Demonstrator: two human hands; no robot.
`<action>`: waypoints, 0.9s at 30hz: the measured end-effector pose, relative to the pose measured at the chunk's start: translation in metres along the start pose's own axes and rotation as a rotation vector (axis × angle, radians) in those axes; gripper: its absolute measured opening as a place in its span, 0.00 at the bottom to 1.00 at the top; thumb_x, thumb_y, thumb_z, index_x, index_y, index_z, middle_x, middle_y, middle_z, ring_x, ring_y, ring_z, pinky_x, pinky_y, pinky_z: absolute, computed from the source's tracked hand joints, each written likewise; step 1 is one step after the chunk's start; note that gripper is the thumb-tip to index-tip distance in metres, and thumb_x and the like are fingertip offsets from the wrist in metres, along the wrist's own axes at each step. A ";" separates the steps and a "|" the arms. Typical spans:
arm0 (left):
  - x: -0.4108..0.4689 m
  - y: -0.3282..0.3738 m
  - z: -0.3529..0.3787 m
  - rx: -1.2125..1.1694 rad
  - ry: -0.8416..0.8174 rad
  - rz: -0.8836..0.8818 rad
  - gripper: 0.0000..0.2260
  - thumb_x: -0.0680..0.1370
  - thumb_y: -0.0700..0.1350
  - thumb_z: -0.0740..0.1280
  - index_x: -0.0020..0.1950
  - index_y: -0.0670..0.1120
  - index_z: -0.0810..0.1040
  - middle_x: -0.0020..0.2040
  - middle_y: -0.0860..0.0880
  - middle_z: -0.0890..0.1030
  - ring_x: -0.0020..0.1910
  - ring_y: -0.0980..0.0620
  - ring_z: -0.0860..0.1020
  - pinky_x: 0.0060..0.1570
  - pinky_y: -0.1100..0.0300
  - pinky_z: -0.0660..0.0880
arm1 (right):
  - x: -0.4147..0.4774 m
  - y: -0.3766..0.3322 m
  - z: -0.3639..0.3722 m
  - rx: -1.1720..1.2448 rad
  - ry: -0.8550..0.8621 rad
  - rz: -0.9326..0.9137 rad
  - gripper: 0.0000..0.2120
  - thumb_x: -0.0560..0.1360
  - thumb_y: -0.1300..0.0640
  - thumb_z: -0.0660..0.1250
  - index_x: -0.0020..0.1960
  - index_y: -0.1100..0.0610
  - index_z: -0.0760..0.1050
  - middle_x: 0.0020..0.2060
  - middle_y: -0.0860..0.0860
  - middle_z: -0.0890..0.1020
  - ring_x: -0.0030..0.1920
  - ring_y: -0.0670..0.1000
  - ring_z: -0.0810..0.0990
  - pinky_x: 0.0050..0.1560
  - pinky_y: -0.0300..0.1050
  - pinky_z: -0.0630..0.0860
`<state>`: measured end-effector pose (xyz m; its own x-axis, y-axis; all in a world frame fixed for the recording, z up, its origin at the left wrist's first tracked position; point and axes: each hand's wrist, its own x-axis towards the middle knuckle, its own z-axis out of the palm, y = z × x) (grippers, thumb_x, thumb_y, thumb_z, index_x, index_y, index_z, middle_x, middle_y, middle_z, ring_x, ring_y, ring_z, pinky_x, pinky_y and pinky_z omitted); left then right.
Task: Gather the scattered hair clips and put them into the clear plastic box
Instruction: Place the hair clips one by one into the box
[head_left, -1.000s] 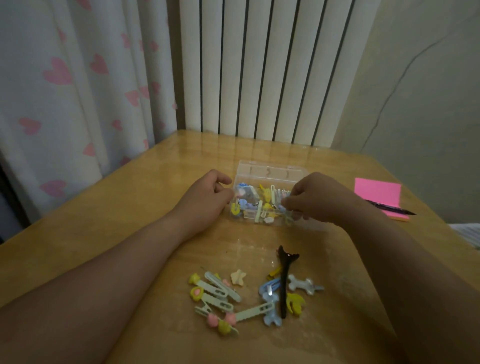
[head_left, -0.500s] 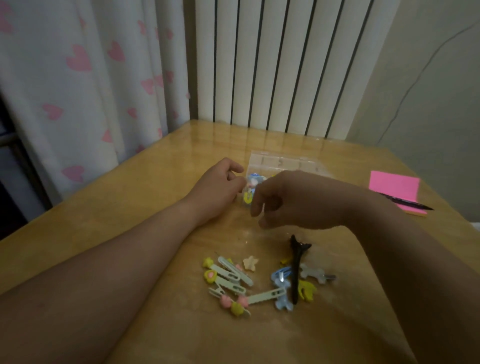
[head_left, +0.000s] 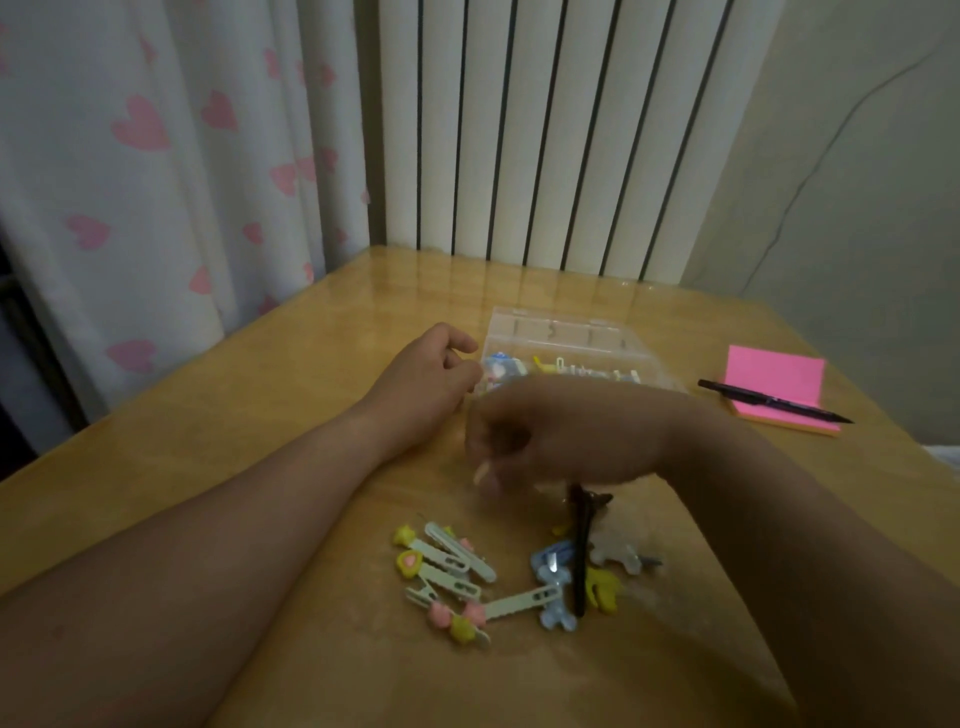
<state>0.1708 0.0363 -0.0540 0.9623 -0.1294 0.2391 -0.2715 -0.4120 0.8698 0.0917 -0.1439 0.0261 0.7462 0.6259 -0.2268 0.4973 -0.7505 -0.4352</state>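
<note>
Two lots of small plastic hair clips show. One lot lies inside the clear plastic box (head_left: 571, 335) at the far middle of the wooden table (head_left: 208, 415). The other lies loose on the table nearer to me. In the loose pile (head_left: 519, 577), pale green long clips (head_left: 452, 564) with yellow and pink charms sit on the left side. A long black clip (head_left: 579, 556) lies over blue clips (head_left: 553, 569) on the right, with a yellow clip (head_left: 602, 590) and a pale grey clip (head_left: 618, 556) just beside it.

My left hand (head_left: 431, 384) rests on the table at the left end of the box. Its fingers are loosely curled with nothing between them, the fingertips right by the box wall. My right hand (head_left: 566, 436) hangs above the table between the box and the loose pile, blurred, its fingers curled downward. A pale speck shows at the fingertips. I cannot tell whether it is a clip or a nail, so I cannot say whether this hand has hold of anything.

To the right of the box, apart from it, lies a pink pad of sticky notes (head_left: 774, 382) with a black pen (head_left: 769, 401) across it. Behind the table stand a white ribbed radiator (head_left: 545, 130) and a white curtain with pink hearts (head_left: 130, 156).
</note>
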 end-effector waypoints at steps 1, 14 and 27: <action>0.000 0.000 0.000 -0.001 -0.006 -0.001 0.11 0.81 0.45 0.68 0.63 0.49 0.77 0.44 0.44 0.82 0.42 0.51 0.81 0.48 0.51 0.76 | -0.003 0.006 -0.007 0.078 0.126 0.012 0.04 0.79 0.53 0.75 0.53 0.48 0.81 0.43 0.45 0.83 0.40 0.38 0.80 0.41 0.32 0.75; 0.003 -0.004 0.001 0.029 -0.002 -0.001 0.10 0.82 0.48 0.67 0.64 0.52 0.77 0.46 0.46 0.82 0.46 0.47 0.83 0.51 0.50 0.78 | -0.009 0.080 -0.023 0.188 0.548 0.410 0.02 0.78 0.57 0.76 0.49 0.51 0.88 0.44 0.47 0.87 0.47 0.47 0.82 0.48 0.46 0.78; 0.003 -0.004 0.001 0.023 0.000 0.001 0.10 0.82 0.48 0.67 0.64 0.51 0.78 0.44 0.49 0.82 0.44 0.50 0.82 0.52 0.50 0.78 | -0.002 0.079 -0.014 0.089 0.528 0.415 0.07 0.82 0.54 0.71 0.56 0.53 0.87 0.49 0.47 0.86 0.46 0.41 0.79 0.40 0.35 0.69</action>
<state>0.1749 0.0367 -0.0575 0.9620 -0.1295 0.2404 -0.2729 -0.4323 0.8594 0.1359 -0.2071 0.0048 0.9948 0.0847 0.0559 0.1011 -0.8721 -0.4787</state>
